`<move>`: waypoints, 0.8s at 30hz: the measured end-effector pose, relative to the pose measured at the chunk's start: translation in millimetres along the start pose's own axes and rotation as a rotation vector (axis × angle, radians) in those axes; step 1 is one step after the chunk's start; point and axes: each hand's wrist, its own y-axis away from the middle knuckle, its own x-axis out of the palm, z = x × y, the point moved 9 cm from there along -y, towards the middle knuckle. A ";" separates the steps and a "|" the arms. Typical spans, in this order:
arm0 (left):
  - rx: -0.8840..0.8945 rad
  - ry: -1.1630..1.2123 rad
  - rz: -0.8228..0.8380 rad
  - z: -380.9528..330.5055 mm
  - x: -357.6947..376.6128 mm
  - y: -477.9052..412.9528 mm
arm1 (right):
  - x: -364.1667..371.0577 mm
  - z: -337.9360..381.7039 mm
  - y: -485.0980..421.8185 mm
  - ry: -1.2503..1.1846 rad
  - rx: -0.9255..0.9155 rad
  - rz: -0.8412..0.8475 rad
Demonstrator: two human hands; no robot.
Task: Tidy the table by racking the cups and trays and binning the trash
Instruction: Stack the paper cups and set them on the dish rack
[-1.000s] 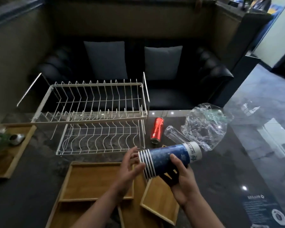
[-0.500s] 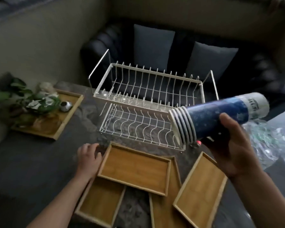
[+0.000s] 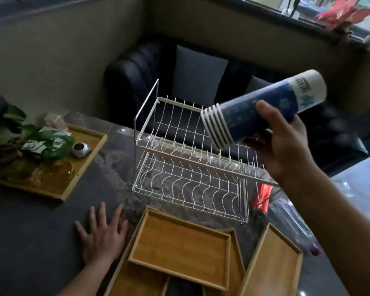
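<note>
Nearest the camera, several bamboo trays [image 3: 179,251] are lying overlapped on the dark bench [image 3: 41,242], just in front of the white wire rack [image 3: 188,167]; one more tray [image 3: 273,265] is sitting at an angle to the front right of the rack.

The left hand [image 3: 103,238] is resting palm-down on the bench to the front left of the rack, just beside the top tray's left edge. Its fingers [image 3: 104,212] are spreading wide and flat, holding nothing.

To the right of the rack, a red can [image 3: 262,197] is lying on its side, partly behind the rack's wire end. A clear plastic sleeve [image 3: 291,223] is lying just right of the can.

The rack is standing two-tiered on the bench, both tiers showing bare wire.

The right hand [image 3: 280,144] is holding the stack of blue paper cups [image 3: 263,110] in the air above the rack's right end. The fingers [image 3: 267,112] are wrapping around the middle of the stack. The stack is tilting, rims pointing down and left toward the rack's upper tier, white base pointing up and right. The cups are not touching the rack.

Well to the left of the rack, another tray [image 3: 88,150] is carrying a green plant [image 3: 30,135], a small silver object [image 3: 80,148] and glassware.

Behind the rack, a black sofa [image 3: 137,82] with grey cushions [image 3: 199,75] is standing against the wall.
</note>
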 end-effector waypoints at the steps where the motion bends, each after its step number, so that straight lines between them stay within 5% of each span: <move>1: 0.004 0.012 -0.006 -1.0 -1.8 0.3 | 11.6 -3.0 -8.6 0.035 -0.004 0.009; 24: -0.028 -0.015 -0.028 6.0 -0.5 -2.7 | 143.9 -91.4 -98.5 0.682 -0.241 0.210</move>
